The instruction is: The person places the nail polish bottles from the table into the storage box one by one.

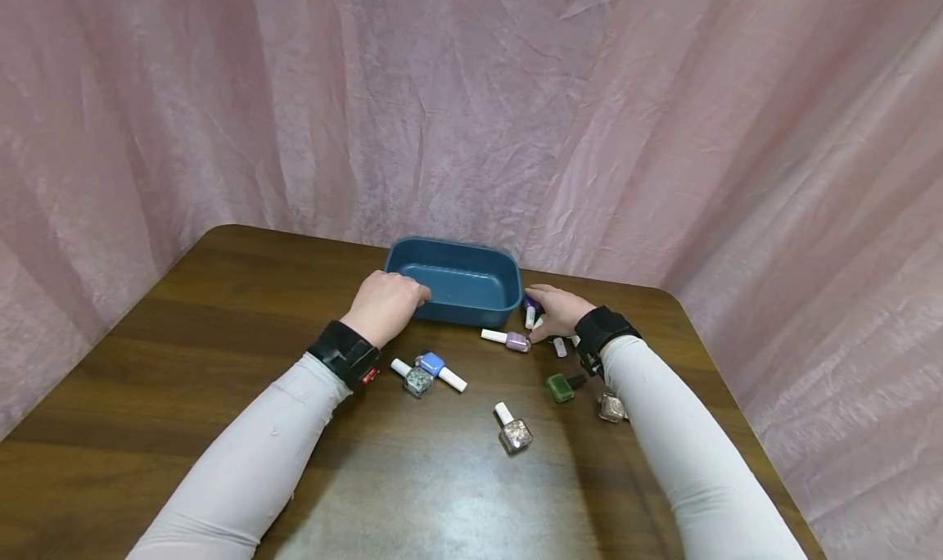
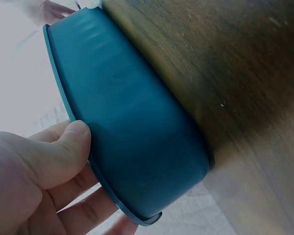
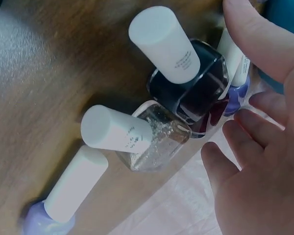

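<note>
Teal bin (image 2: 132, 112) pinched at rim by left hand (image 1: 386, 300), clearest in left-wrist view; near spread right hand (image 1: 561, 310), dark bottle (image 3: 206, 88), cap lettering (image 3: 184, 59) only in right-wrist view.

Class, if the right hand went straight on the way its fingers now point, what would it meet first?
Most likely the dark purple bottle between thumb and fingers of the right hand, though the fingertips might reach the blue bin about as soon; depth is unclear.
</note>
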Demonstrator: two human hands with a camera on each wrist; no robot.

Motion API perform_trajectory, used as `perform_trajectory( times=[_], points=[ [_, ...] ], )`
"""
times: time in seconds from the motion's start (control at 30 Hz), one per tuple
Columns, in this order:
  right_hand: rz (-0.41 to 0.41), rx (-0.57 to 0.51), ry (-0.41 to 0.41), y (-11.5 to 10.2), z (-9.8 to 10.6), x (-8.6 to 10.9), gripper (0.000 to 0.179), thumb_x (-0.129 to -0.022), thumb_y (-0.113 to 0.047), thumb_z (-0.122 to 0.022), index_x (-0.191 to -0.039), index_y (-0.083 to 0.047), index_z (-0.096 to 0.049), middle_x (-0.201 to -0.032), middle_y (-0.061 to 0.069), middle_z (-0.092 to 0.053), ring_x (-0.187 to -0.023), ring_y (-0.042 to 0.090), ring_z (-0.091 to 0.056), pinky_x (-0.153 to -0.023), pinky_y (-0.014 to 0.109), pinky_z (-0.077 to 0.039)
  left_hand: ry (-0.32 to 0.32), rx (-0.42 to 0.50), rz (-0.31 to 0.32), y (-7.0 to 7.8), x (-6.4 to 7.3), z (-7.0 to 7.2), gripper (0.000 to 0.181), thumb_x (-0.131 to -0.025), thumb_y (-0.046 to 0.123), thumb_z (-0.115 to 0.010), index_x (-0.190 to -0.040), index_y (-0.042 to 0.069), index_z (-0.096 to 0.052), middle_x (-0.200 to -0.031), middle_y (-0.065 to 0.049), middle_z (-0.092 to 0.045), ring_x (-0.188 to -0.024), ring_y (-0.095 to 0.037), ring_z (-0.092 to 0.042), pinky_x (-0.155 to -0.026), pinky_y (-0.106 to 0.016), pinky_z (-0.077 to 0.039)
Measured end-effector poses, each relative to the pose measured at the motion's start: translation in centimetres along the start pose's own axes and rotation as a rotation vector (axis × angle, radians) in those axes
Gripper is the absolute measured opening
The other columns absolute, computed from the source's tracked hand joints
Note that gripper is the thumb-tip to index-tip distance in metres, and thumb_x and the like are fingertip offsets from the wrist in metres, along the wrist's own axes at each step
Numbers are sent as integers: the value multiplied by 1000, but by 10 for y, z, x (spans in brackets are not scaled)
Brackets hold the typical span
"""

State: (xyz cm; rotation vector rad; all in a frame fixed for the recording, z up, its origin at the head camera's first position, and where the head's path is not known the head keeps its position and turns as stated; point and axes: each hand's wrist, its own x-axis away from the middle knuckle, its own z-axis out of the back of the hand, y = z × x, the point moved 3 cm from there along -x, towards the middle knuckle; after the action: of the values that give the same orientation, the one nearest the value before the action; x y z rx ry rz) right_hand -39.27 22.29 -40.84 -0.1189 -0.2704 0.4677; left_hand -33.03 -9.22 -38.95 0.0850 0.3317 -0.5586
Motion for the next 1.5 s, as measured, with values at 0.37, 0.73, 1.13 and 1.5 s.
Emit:
perform_trajectory(
  times=[0.37,0.73,1.13,1.5],
  points=[
    [18,-26,23,6,-1,-2,92,-95,-36,-89,-162,9,-45,-169,30,-41,-156,45,-41,-126,54,-36,0,7,6,-1,1,0,26,-100,-1,-73,-108,19,-89,-98,-2,-83,-90,-27,-78,-84,-54,-60],
    [-36,-1,66,0,-3,-2,87,-97,-34,-87,-161,9,-47,-164,29,-49,-153,43,-47,-124,54,-39,-6,10,5,1,2,1,25,-100,1,-72,-108,19,-88,-100,-1,-84,-92,-26,-78,-88,-54,-58],
    [-33,-3,120,-3,-6,-1,88,-93,-40,-89,-157,8,-53,-153,29,-58,-139,40,-59,-117,53,-48,-8,46,0,-5,4,-4,29,-101,-3,-70,-109,19,-88,-101,-1,-83,-94,-27,-77,-87,-53,-58],
    [-15,-29,181,-1,4,17,86,-94,-39,-88,-158,7,-53,-159,30,-52,-141,43,-58,-116,56,-48,-13,65,-7,-7,3,-3,29,-102,-2,-70,-110,20,-88,-104,-1,-83,-96,-27,-77,-92,-55,-57]
  ],
)
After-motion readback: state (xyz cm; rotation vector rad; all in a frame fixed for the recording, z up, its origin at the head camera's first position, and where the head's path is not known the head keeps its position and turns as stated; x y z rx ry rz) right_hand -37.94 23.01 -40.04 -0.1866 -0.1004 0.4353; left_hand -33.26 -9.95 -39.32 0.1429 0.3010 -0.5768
